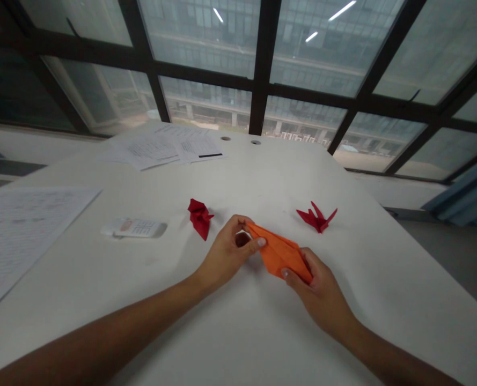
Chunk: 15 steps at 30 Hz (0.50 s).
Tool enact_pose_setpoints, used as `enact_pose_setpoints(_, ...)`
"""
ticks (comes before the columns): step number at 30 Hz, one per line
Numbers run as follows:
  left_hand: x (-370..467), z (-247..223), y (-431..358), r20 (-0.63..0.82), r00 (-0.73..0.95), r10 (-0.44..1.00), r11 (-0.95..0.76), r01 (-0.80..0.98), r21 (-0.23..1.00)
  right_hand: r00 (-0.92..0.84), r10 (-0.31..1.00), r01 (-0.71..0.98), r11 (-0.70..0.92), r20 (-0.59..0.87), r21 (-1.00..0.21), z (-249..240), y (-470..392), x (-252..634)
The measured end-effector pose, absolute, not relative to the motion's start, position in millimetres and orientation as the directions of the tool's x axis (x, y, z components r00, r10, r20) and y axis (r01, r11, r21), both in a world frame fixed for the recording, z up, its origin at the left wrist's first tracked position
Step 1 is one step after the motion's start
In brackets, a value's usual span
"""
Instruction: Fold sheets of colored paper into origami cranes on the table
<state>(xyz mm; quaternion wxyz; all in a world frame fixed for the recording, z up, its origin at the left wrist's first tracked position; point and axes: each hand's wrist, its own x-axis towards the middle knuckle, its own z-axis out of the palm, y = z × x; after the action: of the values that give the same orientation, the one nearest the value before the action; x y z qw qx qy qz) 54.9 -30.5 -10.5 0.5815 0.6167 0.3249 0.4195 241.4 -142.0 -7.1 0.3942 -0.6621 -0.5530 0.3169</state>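
A folded piece of orange origami paper (281, 253) is held slanted above the white table between both hands. My left hand (232, 247) pinches its upper left corner, thumb on the face toward me and fingers behind. At the lower right end, my right hand (316, 287) grips it with the thumb in front; its other fingers are partly hidden behind the paper. A red origami crane (317, 219) rests on the table beyond my right hand. Another red folded paper figure (200, 217) lies just beyond my left hand.
A white remote control (139, 228) lies to the left on the white table (230, 332). Printed sheets (163, 146) overlap at the back, and another sheet (24, 230) covers the left side. Dark-framed windows (258, 69) stand behind the table. A blue curtain (463, 193) hangs at far right.
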Motion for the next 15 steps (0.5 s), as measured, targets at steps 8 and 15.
enact_pose_setpoints(8, 55.0, -6.3, -51.7, 0.124, 0.620, 0.775, -0.085, -0.092, 0.992, 0.126, 0.925, 0.707, 0.170, 0.359, -0.687, -17.0, -142.3, 250.2)
enact_pose_setpoints(15, 56.8, -6.3, -50.2, 0.058, 0.705, 0.707, 0.024, -0.107, 0.994, -0.175, 0.822, 0.855, 0.400, 0.542, -0.330, -34.8, -143.6, 253.0)
